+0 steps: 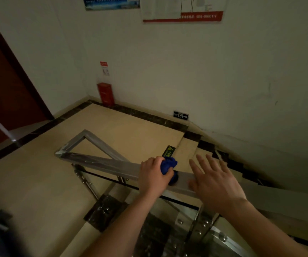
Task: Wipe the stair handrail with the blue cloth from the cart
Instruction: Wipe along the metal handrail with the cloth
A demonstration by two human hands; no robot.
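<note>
Left hand: the left hand (pixel 155 175) is gripping the blue cloth (pixel 168 164), with its fingers curling round the bunched fabric and pressing it onto the handrail (pixel 103 164).
Right hand: the right hand (pixel 214 180) is lying palm down with its fingers spread straight, just beside the cloth. I cannot tell whether it is touching the rail.
Cloth place: it is sitting on the rail's top face, well apart from the rail's left corner and between the two hands.
Rail axis: the long axis is running from that left corner toward the lower right, where the rail is following the stairs (pixel 201 151) down.
Cloth axis: it is crumpled into a ball, so no long axis is showing. Its loose folds are bulging toward the rail's far edge.
Risk: a ball this tight is probably touching only a narrow strip, leaving the rail's edges unwiped.
Risk: the folds are overhanging the far edge, so a loosening grip could be dropping the cloth toward the stairs.
</note>
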